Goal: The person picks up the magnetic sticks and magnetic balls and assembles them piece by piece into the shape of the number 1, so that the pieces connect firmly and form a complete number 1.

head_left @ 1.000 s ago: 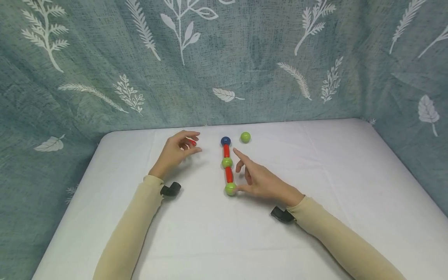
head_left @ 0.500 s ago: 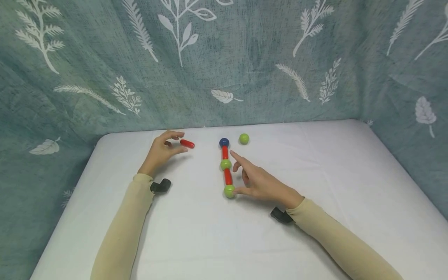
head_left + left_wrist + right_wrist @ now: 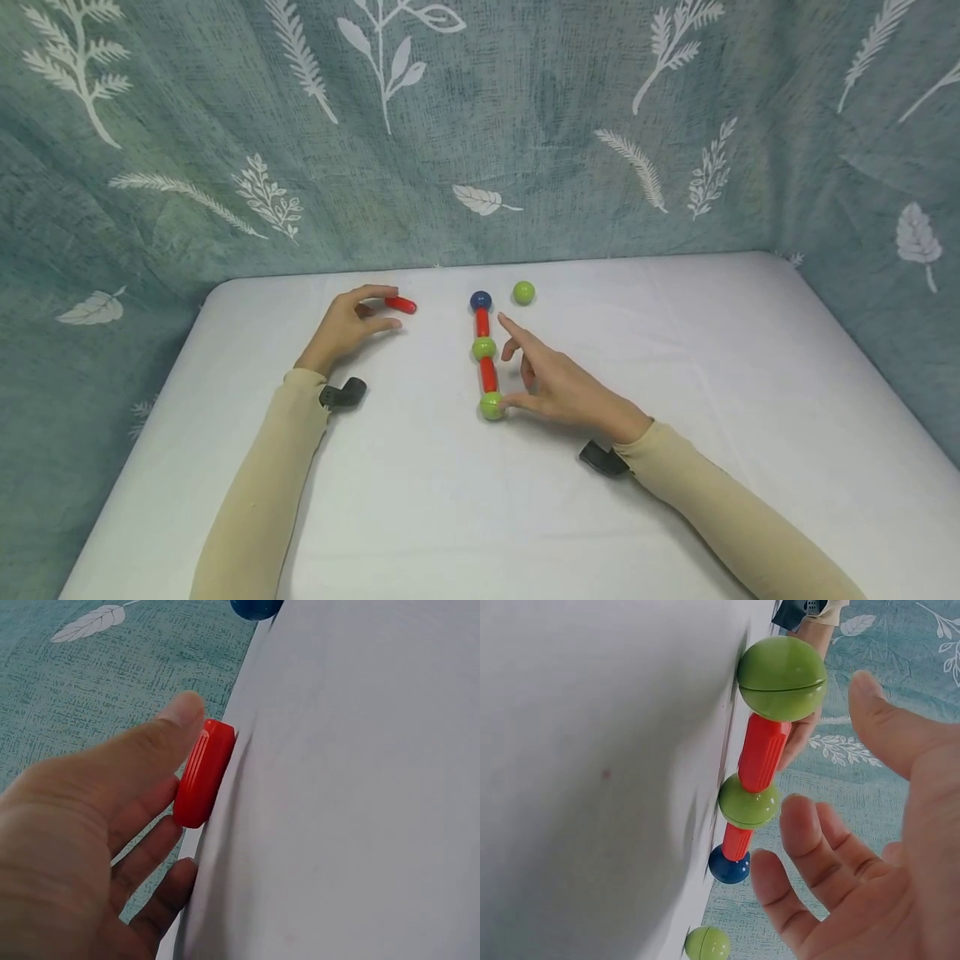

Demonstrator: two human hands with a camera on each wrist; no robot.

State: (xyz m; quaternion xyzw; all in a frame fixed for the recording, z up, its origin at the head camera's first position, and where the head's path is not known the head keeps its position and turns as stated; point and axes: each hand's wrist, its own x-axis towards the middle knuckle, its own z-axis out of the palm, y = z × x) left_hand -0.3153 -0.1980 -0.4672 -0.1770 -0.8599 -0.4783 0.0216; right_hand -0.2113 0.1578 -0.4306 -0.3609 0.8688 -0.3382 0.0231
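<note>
A loose red rod (image 3: pixel 401 306) lies on the white cloth at the table's far left. My left hand (image 3: pixel 345 327) is beside it, the index finger over or against the rod's left end and the thumb apart from it. In the left wrist view, the ribbed red rod (image 3: pixel 204 774) shows beyond the thumb. A chain lies mid-table: a blue ball (image 3: pixel 481 301), a red rod, a green ball (image 3: pixel 483 348), another red rod (image 3: pixel 488 375) and a green ball (image 3: pixel 491 406). To its right, my right hand (image 3: pixel 558 385) has spread fingers; its thumb tip is near the closest green ball.
A loose green ball (image 3: pixel 523 292) sits at the back, right of the blue ball. The white-covered table (image 3: pixel 420 500) ends at a green leaf-patterned curtain (image 3: pixel 525 125) behind. Dark wrist cameras sit by both cuffs, such as the left camera (image 3: pixel 343 393).
My left hand has moved left, uncovering more of the loose red rod, and its index finger has since come slightly over the rod's end. The right hand and chain have stayed put.
</note>
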